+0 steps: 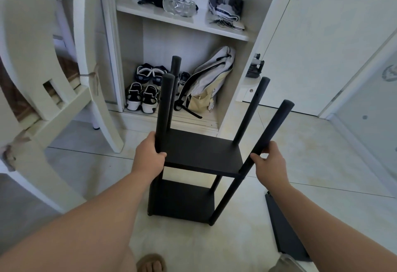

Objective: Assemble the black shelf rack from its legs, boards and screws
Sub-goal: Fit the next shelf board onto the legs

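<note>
Head view.

- Black rack (pixel 199 153) stands upright on the tiled floor (pixel 300 153). Two boards are fitted: the upper board (pixel 214 162) at finger level, the lower board (pixel 182 198) below both hands, close to the floor. Four legs stick up past the upper board.
- Left hand (pixel 149 153) is wrapped round the near left leg (pixel 163 110), thumb on the near side, just above the upper board's corner.
- Right hand (pixel 269 161) clasps the near right leg (pixel 274 125), thumb and fingers closed round it, just above the board's right edge.
- The upper board lies between the two hands.
- Beyond the fingertips is an open cupboard (pixel 182 21). Shoes (pixel 142 98) and a backpack (pixel 210 78) sit in its bottom, close behind the far legs (pixel 251 108). A glass bowl (pixel 178 6) and clothes are on the shelf above.
- A white chair (pixel 101 100) is left of the left hand, near the rack.
- Below the right wrist a loose black board (pixel 283 233) lies flat on the floor, partly hidden by the forearm and apart from the rack.
- A white door (pixel 322 46) is right of the right hand and farther off.
- A sandalled foot (pixel 152 264) is at the bottom edge.
</note>
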`<state>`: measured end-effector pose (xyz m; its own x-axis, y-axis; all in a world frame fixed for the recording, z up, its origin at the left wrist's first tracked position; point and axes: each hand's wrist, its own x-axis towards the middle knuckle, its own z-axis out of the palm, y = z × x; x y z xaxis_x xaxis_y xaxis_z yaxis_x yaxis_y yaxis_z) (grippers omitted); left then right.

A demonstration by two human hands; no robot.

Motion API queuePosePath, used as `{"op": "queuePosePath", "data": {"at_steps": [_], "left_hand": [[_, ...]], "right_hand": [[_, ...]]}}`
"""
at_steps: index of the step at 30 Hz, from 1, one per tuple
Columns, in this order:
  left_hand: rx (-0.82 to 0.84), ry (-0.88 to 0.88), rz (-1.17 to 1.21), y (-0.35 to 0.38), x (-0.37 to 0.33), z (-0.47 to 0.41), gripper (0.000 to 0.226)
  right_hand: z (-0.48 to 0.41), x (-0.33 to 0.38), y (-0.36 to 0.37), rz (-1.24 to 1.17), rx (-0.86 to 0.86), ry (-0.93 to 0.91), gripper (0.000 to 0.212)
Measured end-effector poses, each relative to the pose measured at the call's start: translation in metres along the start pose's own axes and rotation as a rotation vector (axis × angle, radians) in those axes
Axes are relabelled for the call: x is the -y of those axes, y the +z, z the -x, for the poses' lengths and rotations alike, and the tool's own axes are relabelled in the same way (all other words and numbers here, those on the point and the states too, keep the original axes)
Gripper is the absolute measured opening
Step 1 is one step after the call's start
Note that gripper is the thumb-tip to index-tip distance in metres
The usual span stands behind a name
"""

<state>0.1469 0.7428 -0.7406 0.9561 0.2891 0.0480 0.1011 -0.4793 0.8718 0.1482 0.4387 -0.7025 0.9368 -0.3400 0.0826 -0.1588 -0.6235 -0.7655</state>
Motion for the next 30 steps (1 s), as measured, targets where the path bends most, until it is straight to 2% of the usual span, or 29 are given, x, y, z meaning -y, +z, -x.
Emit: {"op": "queuePosePath", "data": {"at_steps": [9, 18, 20, 23, 25, 27, 30], "left_hand": [[0.02, -0.096, -0.062, 0.005, 0.0, 0.006, 0.044], [0.02, -0.183, -0.077, 0.004, -0.009, 0.016, 0.034], [0.05, -0.227, -0.09, 0.006, -0.009, 0.017, 0.038], [0.175, -0.419, -0.102, 0.012, -0.01, 0.022, 0.06], [0.303, -0.52, -0.167, 0.016, -0.014, 0.03, 0.063], [0.467, -0.497, -0.348, 0.022, -0.022, 0.038, 0.059], [0.69, -0.435, -0.574, 0.03, -0.04, 0.05, 0.065]], "right_hand": [[0.003, -0.007, 0.008, -0.009, 0.001, 0.006, 0.023], [0.009, -0.003, 0.007, 0.026, -0.012, 0.037, 0.015], [0.013, -0.005, 0.005, 0.041, 0.019, 0.049, 0.02], [0.027, -0.011, -0.001, 0.081, 0.125, 0.057, 0.041], [0.039, -0.019, -0.008, 0.154, 0.214, 0.005, 0.056], [0.049, -0.032, -0.019, 0.288, 0.301, -0.074, 0.064], [0.058, -0.055, -0.042, 0.469, 0.378, -0.144, 0.071]]}}
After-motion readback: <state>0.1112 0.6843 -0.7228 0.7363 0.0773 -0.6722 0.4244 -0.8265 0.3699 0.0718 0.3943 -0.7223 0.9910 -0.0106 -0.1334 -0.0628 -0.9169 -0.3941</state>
